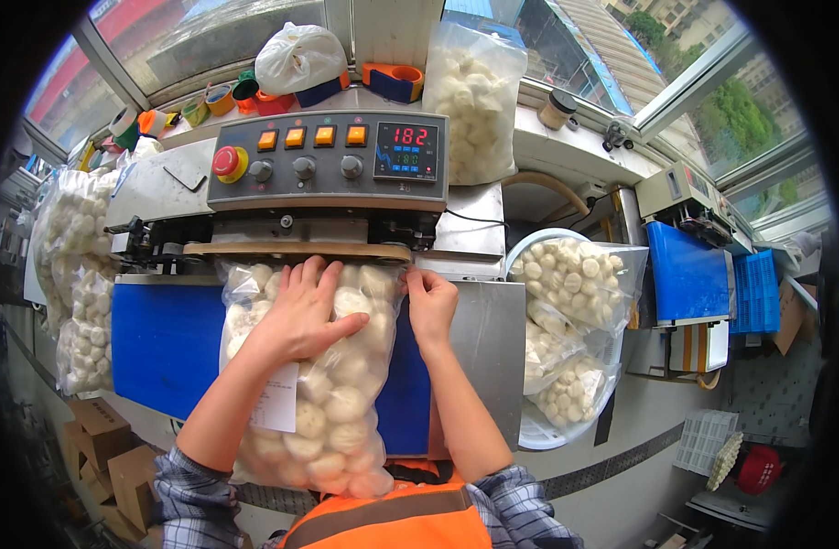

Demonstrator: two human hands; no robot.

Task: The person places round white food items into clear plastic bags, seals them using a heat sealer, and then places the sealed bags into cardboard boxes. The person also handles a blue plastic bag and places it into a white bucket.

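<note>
A clear plastic bag of round white buns (pixel 344 405) lies on the blue conveyor belt (pixel 165 343) of a band sealing machine (pixel 330 161). Its top edge is at the machine's tan sealing band (pixel 296 251). My left hand (pixel 306 312) rests flat on the upper part of the bag, fingers spread towards the band. My right hand (pixel 429 302) pinches the bag's top right corner between thumb and fingers, by the band's right end. A printed paper label (pixel 276 398) shows on the bag beside my left forearm.
Filled bags (pixel 83 274) stand at the left. A light blue basket (pixel 515 442) with several filled bags is at the right, before a second sealer (pixel 687 274). Another full bag (pixel 471 110) stands behind the machine. Cardboard boxes (pixel 131 480) lie at the lower left.
</note>
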